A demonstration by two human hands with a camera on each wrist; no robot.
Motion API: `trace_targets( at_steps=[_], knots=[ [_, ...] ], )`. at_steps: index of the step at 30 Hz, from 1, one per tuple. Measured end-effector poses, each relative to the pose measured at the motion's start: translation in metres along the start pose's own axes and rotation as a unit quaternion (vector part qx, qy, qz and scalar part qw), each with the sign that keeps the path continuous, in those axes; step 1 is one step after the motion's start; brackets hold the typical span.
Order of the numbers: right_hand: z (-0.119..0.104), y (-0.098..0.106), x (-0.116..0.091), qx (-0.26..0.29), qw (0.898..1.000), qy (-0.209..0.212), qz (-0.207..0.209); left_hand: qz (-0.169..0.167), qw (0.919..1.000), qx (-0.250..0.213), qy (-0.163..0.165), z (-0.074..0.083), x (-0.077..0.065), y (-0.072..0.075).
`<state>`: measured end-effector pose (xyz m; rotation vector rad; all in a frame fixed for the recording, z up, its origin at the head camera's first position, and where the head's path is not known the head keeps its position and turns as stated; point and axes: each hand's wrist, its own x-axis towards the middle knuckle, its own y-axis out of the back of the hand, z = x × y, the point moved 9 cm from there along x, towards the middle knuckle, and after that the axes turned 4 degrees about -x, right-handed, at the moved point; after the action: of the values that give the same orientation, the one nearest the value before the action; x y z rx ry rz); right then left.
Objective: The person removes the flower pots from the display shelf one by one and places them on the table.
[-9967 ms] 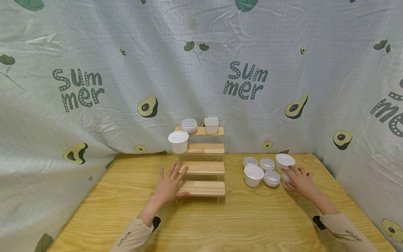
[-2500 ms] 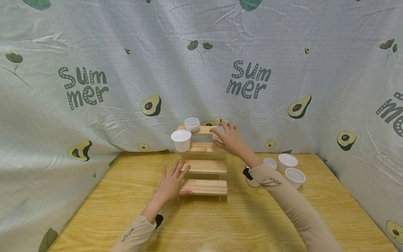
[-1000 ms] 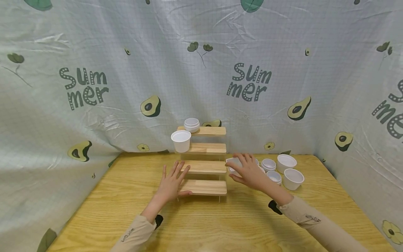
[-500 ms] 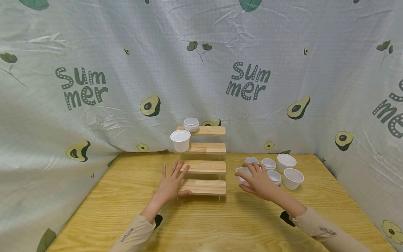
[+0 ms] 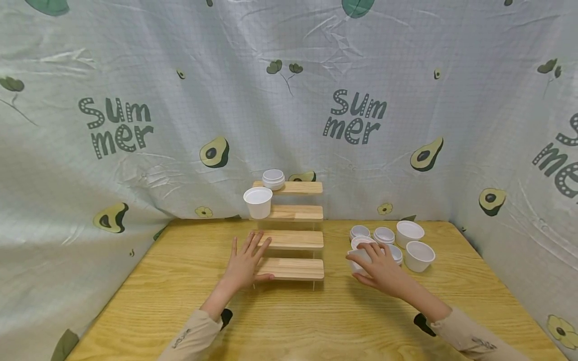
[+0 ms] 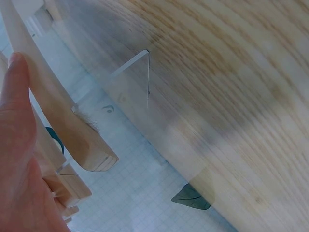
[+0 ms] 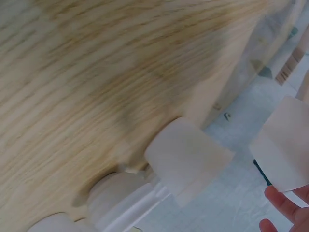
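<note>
My right hand point(image 5: 384, 268) grips a small square white cup point(image 5: 358, 261), which it holds in front of a round white cup point(image 5: 363, 242) in the group on the right. In the right wrist view the square cup point(image 7: 285, 142) hangs above the table, with fingers point(image 7: 282, 202) at its rim. My left hand point(image 5: 241, 263) rests with spread fingers on the left ends of the lower boards of a four-step wooden display stand point(image 5: 293, 268). A squat white jar point(image 5: 273, 179) stands on the top step, and a round white cup point(image 5: 258, 203) on the step below.
More white containers stand close together on the right: two squat jars point(image 5: 384, 235) behind, another jar point(image 5: 395, 254) partly behind my right hand, and two larger cups point(image 5: 419, 256) at the far right. A patterned curtain point(image 5: 180, 125) encloses the wooden table point(image 5: 189, 291) at the back and sides.
My right hand let go of a round cup on the right, took the square cup off the top step, and carried it down and right to the cups. My left hand stayed at the stand.
</note>
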<state>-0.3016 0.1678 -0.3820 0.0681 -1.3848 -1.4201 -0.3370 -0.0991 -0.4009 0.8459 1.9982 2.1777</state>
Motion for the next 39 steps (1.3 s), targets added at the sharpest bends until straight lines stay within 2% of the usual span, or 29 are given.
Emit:
trace_targets(
  at_steps=[10,21,28,39],
  knots=[
    [0.001,-0.005,-0.011,-0.002,1.000,0.011,-0.013,-0.006,1.0000,-0.004,0.002,0.000,-0.001,-0.001],
    [-0.001,-0.015,-0.018,-0.027,0.999,0.016,-0.040,0.006,0.9999,-0.013,-0.001,0.000,-0.001,0.001],
    [-0.004,-0.019,-0.021,-0.038,0.997,0.022,-0.055,0.013,0.9999,0.001,-0.002,0.000,0.000,0.002],
    [-0.006,-0.025,-0.027,-0.044,0.997,0.028,-0.066,0.004,1.0000,0.001,0.002,0.000,-0.001,0.002]
  ],
)
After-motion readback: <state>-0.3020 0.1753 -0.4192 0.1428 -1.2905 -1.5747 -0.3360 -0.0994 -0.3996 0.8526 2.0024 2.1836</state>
